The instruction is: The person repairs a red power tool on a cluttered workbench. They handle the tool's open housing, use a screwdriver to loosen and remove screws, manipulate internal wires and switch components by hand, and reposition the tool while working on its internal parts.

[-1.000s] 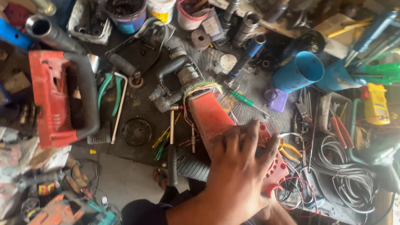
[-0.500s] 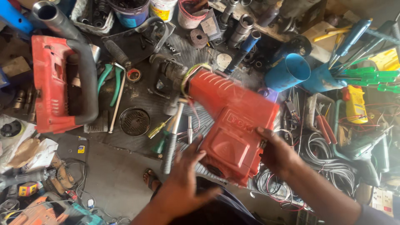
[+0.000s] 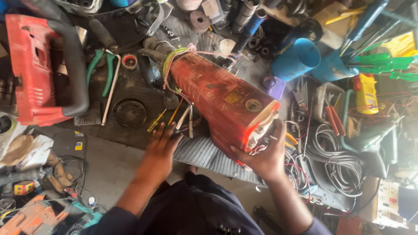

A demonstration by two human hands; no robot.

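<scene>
A worn red power-tool body (image 3: 220, 98) lies tilted across the cluttered bench, its metal nose pointing up-left with green and pink wires wound around it. My right hand (image 3: 263, 154) grips its open rear end, where loose wires show. My left hand (image 3: 160, 146) rests flat with fingers spread on the grey ribbed mat (image 3: 204, 154), just left of the tool, beside several screwdrivers (image 3: 174, 117).
A second red tool housing with a black handle (image 3: 41, 72) lies at the left. Green pliers (image 3: 102, 69), a round black grille (image 3: 129, 113), blue plastic pipe pieces (image 3: 300, 58), coiled grey cables (image 3: 331, 148) and a yellow meter (image 3: 368, 93) crowd the surface.
The red tool has been turned and lifted at its rear by my right hand. My left hand came off it and settled on the ribbed mat.
</scene>
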